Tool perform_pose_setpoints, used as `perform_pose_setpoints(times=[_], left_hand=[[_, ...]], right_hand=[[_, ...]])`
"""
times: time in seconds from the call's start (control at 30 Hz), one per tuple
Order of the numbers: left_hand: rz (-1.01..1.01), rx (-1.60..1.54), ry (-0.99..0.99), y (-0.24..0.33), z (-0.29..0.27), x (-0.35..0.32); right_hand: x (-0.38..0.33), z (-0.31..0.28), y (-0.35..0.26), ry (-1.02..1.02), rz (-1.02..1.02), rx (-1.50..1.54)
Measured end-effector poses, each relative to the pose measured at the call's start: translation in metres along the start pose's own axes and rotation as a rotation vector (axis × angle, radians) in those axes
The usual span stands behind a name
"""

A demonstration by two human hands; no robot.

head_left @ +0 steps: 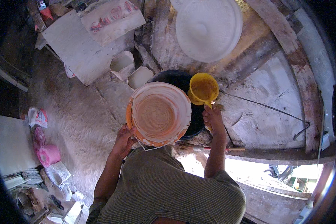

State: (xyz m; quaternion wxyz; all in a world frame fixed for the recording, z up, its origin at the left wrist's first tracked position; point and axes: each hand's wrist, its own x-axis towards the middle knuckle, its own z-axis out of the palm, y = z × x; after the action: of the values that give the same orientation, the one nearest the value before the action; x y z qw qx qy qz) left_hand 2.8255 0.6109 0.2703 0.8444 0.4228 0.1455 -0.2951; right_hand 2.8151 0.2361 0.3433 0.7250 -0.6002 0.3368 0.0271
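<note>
An orange bucket (129,115), coated inside with whitish residue, is tilted so that its mouth faces up toward me. My left hand (124,141) is closed on the bucket's left lower rim. In my right hand (214,120) is the handle of a yellow dipper (204,87), its round cup beside the bucket's upper right. Both are above a large dark tub (198,118), which the bucket mostly covers. What the tub contains cannot be made out.
A round white lid-like piece (209,30) lies at the far side. Two pale containers (122,64) stand left of the tub, near a board (71,44). A brush-like tool (233,149) lies to the right. Pink bags (48,155) and debris line the left.
</note>
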Motion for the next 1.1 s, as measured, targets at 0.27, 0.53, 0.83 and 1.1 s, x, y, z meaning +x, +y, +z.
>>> perform_pose_setpoints(times=[0.27, 0.53, 0.83, 1.1], left_hand=[[0.025, 0.034, -0.002, 0.003, 0.009, -0.002], [0.048, 0.034, 0.009, 0.004, 0.013, -0.003], [0.028, 0.006, -0.005, 0.003, 0.002, -0.002], [0.031, -0.004, -0.013, -0.010, -0.008, 0.004]], right_hand=[[-0.036, 0.013, -0.013, 0.082, -0.227, -0.587], [-0.056, 0.027, -0.016, 0.171, -0.602, -1.186], [-0.055, 0.035, -0.027, 0.078, -0.594, -1.059], [-0.061, 0.045, -0.017, 0.105, -0.738, -1.208]])
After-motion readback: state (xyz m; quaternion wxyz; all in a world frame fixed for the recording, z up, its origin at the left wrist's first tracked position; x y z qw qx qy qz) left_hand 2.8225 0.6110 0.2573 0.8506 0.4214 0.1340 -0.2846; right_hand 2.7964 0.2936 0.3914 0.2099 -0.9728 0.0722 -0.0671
